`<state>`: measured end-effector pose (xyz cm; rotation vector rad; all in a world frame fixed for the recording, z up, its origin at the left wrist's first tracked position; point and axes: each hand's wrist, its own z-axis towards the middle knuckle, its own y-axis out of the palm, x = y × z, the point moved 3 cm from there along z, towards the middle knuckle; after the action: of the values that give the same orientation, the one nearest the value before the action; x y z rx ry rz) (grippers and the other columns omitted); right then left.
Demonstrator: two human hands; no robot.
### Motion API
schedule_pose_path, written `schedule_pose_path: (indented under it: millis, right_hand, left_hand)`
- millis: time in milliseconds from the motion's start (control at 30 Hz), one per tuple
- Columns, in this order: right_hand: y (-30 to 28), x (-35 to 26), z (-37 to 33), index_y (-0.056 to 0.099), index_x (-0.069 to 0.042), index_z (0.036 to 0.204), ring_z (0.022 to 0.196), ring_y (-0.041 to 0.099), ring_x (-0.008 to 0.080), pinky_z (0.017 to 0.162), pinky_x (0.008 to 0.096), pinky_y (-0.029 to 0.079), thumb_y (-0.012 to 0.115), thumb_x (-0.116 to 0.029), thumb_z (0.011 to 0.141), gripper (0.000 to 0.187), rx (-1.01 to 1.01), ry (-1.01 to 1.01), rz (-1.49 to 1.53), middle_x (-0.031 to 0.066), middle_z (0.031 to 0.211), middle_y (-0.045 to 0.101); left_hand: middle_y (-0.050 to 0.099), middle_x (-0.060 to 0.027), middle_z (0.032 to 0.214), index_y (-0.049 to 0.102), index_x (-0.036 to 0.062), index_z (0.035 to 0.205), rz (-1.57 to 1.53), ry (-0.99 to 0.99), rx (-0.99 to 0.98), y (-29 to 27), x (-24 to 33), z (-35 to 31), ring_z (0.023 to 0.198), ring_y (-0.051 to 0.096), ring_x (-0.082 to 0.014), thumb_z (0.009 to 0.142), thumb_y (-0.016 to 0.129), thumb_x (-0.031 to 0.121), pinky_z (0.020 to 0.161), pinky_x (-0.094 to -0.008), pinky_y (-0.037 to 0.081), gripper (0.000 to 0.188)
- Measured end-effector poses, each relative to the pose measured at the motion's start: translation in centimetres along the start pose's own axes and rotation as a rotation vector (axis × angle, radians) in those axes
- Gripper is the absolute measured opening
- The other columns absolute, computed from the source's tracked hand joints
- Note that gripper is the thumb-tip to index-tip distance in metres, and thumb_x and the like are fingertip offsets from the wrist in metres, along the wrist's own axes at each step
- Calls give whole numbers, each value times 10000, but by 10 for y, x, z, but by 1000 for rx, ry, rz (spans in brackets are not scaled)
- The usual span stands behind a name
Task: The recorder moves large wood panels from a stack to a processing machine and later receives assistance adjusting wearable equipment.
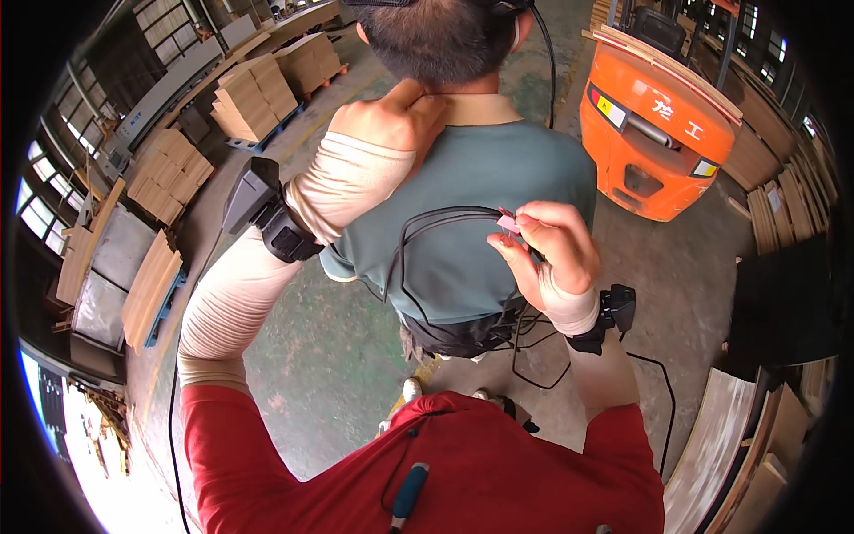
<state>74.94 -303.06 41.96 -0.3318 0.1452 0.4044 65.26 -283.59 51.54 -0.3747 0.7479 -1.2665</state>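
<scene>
A person in a grey-green shirt (516, 169) stands in front of me with their back turned. My left hand (387, 123) is closed at the left side of the shirt's beige collar (483, 109), just below the hairline; its fingertips are partly hidden. Lower and to the right, my right hand (560, 245) pinches a small pink clip (508, 222) between thumb and fingers, in front of the person's upper back. Black cables (445, 212) run to the clip and loop down over the shirt toward a black waist pack (463, 336).
An orange forklift-like vehicle (654, 133) stands at the far right. Stacks of boards (253, 93) on pallets line the left side. More panels (712, 445) lean at the lower right. Loose cables (543, 383) hang behind the person, above the concrete floor (311, 383).
</scene>
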Motion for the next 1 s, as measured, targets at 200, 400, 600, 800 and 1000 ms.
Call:
schedule_pose_path:
  millis: [200, 400, 600, 800, 1000]
  right_hand:
    - [2, 13, 7, 619, 29, 953, 747, 711, 230, 586, 311, 567, 826, 4, 762, 283, 88, -12, 4, 132, 956, 642]
    - [2, 22, 18, 629, 35, 956, 783, 721, 243, 638, 318, 602, 822, 43, 753, 280, 150, -6, 7, 144, 974, 649]
    - [0, 38, 39, 651, 45, 991, 814, 721, 249, 694, 328, 634, 804, 96, 737, 301, 137, -109, 11, 153, 1015, 655]
    - [13, 43, 51, 663, 48, 978, 800, 714, 239, 718, 314, 642, 762, 149, 741, 276, 47, -192, 24, 166, 1040, 656]
    - [17, 53, 56, 649, 54, 1059, 841, 703, 243, 733, 338, 644, 732, 162, 782, 309, -99, -243, 183, 199, 1104, 624]
  left_hand:
    - [619, -55, 856, 673, 80, 927, -25, 59, 17, 5, -1, 3, 713, 659, -284, 828, 714, 70, 607, -363, 549, 107]
    - [654, -79, 862, 702, 20, 923, -426, 11, -45, 4, 3, 12, 792, 666, -267, 812, 721, -27, 721, -318, 540, 122]
    - [668, -107, 861, 701, 7, 960, -645, 209, -407, 4, -1, 30, 813, 675, -280, 841, 721, 9, 704, -340, 525, 121]
    - [667, -100, 853, 689, 3, 995, -810, 172, -472, -3, -8, 32, 801, 667, -258, 875, 676, -31, 697, -326, 512, 125]
    - [651, -106, 878, 664, -9, 978, -910, 167, -521, -1, -17, 25, 833, 651, -254, 902, 649, -23, 731, -335, 505, 78]
